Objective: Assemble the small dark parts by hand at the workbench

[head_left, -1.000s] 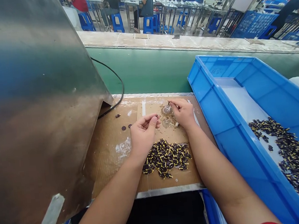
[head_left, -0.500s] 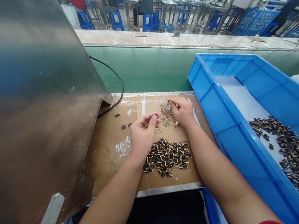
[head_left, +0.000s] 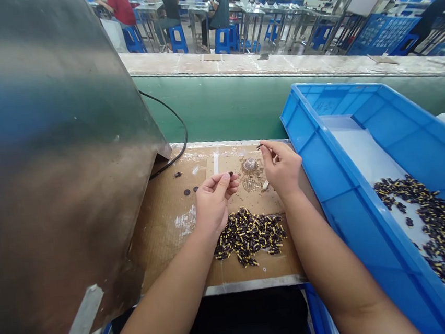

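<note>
My left hand (head_left: 213,202) is pinched on a small dark piece (head_left: 230,173) above the cardboard. My right hand (head_left: 283,167) is closed, thumb against fingers, on a thin dark piece (head_left: 259,146) too small to name. Just left of the right hand, a clear rounded lump (head_left: 250,164) sits on a wet, stained patch of the cardboard. A small whitish bit (head_left: 265,185) lies by the right wrist. Below both hands spreads a pile of small dark parts with yellow ends (head_left: 248,235).
A blue bin (head_left: 343,192) on the right holds many similar parts. On the left stands a large metal housing (head_left: 56,151), with a black cable (head_left: 181,123) beside it. Dark discs (head_left: 186,192) and one loose part (head_left: 178,174) lie on the cardboard (head_left: 165,230). People sit at far tables.
My right hand has lifted away from the clear lump, up and to the right, with the thin dark piece between its fingers. The left hand keeps its pinch; the view has shifted slightly.
</note>
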Demonstrator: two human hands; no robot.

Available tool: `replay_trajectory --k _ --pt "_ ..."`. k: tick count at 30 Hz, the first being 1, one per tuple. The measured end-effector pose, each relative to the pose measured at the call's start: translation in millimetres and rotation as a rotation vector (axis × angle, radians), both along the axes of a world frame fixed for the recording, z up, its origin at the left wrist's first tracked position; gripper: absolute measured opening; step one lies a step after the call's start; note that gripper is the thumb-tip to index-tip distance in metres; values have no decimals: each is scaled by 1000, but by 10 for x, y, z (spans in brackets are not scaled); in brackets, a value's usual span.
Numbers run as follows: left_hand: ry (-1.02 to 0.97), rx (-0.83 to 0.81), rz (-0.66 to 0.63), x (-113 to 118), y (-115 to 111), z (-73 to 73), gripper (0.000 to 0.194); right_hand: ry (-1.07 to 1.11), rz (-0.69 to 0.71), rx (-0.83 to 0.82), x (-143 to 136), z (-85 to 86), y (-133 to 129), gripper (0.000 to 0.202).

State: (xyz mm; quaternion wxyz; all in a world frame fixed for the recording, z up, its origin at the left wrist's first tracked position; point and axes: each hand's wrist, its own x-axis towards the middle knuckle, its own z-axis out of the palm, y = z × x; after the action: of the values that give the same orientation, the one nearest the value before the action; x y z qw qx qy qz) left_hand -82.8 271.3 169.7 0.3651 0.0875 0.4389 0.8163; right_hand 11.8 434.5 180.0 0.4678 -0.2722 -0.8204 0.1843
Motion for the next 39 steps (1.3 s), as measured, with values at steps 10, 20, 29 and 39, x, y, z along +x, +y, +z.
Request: replay_trajectory --k 10,20,29,39 --pt "-270 76 -69 -49 -11 19 18 323 204 -567 96 265 -746 12" --pt "-75 139 -16 -40 -76 65 20 382 504 -771 56 177 -918 19" --pt "62 113 27 -31 -105 124 14 295 424 -540 59 133 -1013 14" --pt "37 128 45 -22 -82 113 19 304 426 -556 62 147 -1017 12"
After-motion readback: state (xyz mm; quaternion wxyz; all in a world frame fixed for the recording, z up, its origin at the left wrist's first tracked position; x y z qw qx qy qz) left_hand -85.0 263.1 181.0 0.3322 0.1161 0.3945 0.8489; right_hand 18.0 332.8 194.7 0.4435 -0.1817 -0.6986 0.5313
